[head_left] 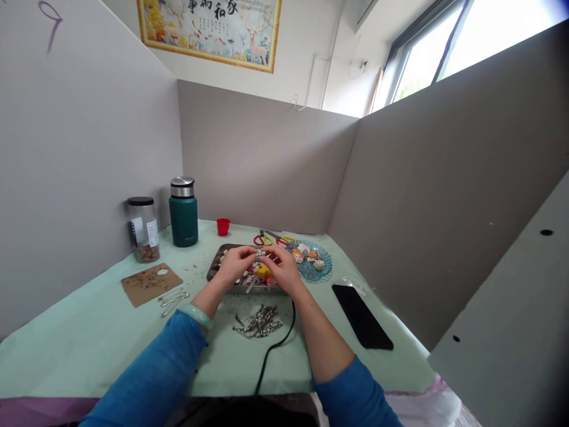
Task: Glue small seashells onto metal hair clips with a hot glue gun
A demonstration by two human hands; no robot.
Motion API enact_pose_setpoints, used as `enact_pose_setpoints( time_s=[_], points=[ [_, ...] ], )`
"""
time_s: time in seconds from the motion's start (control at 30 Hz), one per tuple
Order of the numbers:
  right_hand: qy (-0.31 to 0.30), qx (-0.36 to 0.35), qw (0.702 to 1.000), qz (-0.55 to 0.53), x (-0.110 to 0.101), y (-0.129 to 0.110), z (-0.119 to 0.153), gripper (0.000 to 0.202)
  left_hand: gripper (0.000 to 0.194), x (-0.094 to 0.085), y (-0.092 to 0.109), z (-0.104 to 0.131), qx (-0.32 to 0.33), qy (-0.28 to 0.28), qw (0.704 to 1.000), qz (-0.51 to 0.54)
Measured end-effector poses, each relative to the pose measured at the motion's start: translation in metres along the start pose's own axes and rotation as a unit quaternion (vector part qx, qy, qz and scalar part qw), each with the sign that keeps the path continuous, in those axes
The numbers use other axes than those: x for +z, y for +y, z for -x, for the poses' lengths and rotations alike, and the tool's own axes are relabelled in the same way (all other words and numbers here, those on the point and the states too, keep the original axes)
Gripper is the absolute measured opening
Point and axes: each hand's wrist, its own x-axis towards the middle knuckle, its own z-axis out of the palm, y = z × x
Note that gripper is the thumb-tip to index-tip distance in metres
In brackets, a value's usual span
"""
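While a loose heap of small metal clips (259,324) is spread nearest the front, a black cable (268,354) is laid beside it across the pale green cloth (229,370); a dark flat slab (362,317) is placed to the right and brown cardboard (142,289) to the left; beyond the heap, a metal tray (267,290) is filled with small mixed pieces, a yellow one (264,271) among them; above this tray, a small pale piece (260,254) is held by the left hand (237,263) and the right hand (283,270) together, the fingertips of both being pinched on it; whether a clip is hidden in that grip cannot be told. To the right of the tray, a blue plate (328,270) is occupied by a cluster of coloured pieces (307,255); from this, some of the work may be judged done, one piece in progress and much left, since tray and heap are both well stocked; whether clips are fixed to the plated pieces cannot be made out. Farther back, scissors (273,235), a red cup (223,227), a green flask (184,220) and a jar (143,230) are set down, apart from the hands.
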Motion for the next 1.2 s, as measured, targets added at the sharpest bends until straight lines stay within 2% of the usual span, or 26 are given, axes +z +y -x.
enact_pose_setpoints(
  time_s=[0.23,0.5,0.77,1.2],
  points=[
    [0.010,-0.004,1.000,0.019,0.0002,0.0047,-0.0002,0.019,0.037,0.0020,0.0025,0.0015,-0.004,-0.001,0.999,0.047],
    [0.023,-0.012,0.999,0.026,0.0011,0.0085,-0.0003,0.019,0.043,0.0019,0.0041,0.0030,-0.011,-0.033,0.996,0.084],
    [0.017,-0.025,0.999,0.041,0.0000,0.0047,0.0006,0.021,0.040,-0.0001,0.0031,0.0018,-0.010,-0.036,0.991,0.128],
    [0.015,-0.051,0.993,0.101,-0.0003,0.0036,0.0034,0.024,0.043,0.0004,0.0050,0.0038,0.004,-0.057,0.995,0.080]
  ],
)
